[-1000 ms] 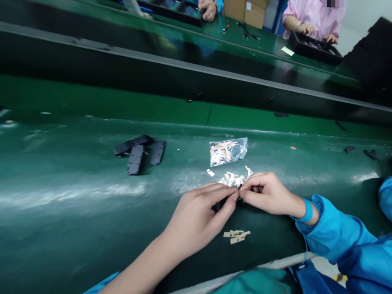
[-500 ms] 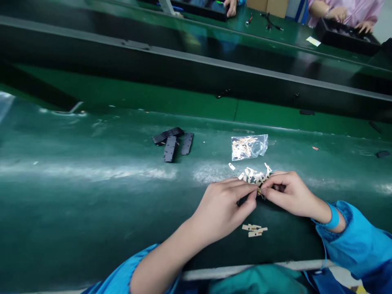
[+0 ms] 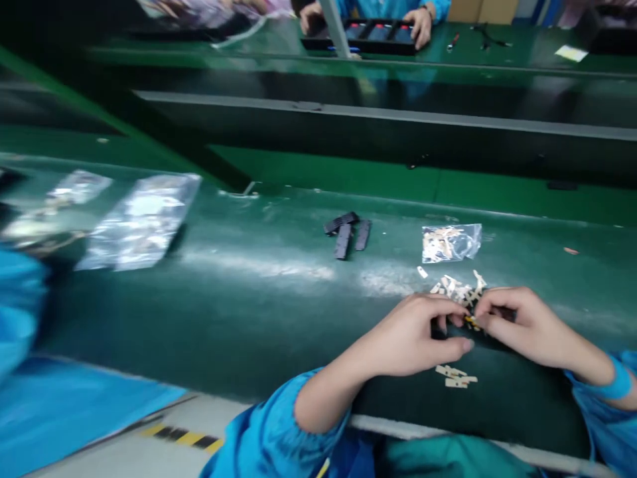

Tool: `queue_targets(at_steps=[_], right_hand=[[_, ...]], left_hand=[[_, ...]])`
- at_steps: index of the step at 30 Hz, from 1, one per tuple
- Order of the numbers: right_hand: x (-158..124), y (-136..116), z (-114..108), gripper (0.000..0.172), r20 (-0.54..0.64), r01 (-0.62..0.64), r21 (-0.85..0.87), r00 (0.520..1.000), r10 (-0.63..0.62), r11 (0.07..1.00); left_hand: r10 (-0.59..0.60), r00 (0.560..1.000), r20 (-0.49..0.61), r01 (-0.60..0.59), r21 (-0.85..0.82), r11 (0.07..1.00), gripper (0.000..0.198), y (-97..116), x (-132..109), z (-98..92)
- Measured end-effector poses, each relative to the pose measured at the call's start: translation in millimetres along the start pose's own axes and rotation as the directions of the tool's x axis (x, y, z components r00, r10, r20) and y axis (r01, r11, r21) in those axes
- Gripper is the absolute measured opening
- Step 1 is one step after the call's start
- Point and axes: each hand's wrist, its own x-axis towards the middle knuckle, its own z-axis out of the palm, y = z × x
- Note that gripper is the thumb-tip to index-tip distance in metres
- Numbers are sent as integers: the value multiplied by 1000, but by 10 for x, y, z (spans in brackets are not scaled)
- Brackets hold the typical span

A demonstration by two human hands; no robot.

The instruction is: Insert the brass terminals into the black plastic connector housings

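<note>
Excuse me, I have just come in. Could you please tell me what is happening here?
A person is handling small parts at a green bench. The right hand pinches a small yellow piece; the left hand is beside it, thumb and index finger apart. Loose pale pieces lie just beyond the hands, with a clear bag of similar ones behind. A smaller pale group lies nearer the person, and black parts lie farther left.
</note>
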Motion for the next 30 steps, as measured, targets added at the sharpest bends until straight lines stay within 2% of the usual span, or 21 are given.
queue_targets(at_steps=[3, 8, 10, 12, 15, 17, 21, 25, 28, 30], right_hand=[[34, -37, 38, 14, 8, -39, 22, 999, 39, 999], [33, -55, 39, 15, 22, -37, -12, 999, 37, 999], [28, -65, 37, 14, 1, 9, -74, 1000, -9, 997], [19, -80, 46, 10, -122, 80, -219, 987, -109, 972], [-4, -115, 84, 8, -287, 132, -447, 916, -282, 885], [-18, -143, 117, 14, -273, 142, -491, 912, -307, 860], [-11, -172, 157, 17, -189, 122, -421, 957, -218, 899], [16, -160, 155, 16, -157, 93, -311, 977, -148, 946], [34, -141, 149, 16, -143, 87, -270, 981, -130, 959], [56, -112, 126, 17, -145, 80, -227, 983, -115, 971]], left_hand=[[-61, 998, -3, 60, -189, 980, 15, -6, 2, -3], [-116, 993, -27, 105, -261, 960, 20, -35, 12, 14], [-112, 993, -33, 100, -252, 963, 18, -39, 14, 20], [-108, 990, -95, 86, -210, 974, 17, -37, 16, 24], [-60, 968, -245, 39, -89, 995, 16, -20, 11, 32], [4, 957, -291, -6, -5, 1000, 17, -5, 2, 42], [124, 955, -270, -97, 115, 989, 17, -3, -20, 76], [244, 945, -219, -187, 252, 950, 15, -39, -32, 108], [286, 945, -160, -227, 311, 923, 15, -41, -46, 110], [287, 945, -153, -234, 292, 927, 15, -26, -57, 92]])
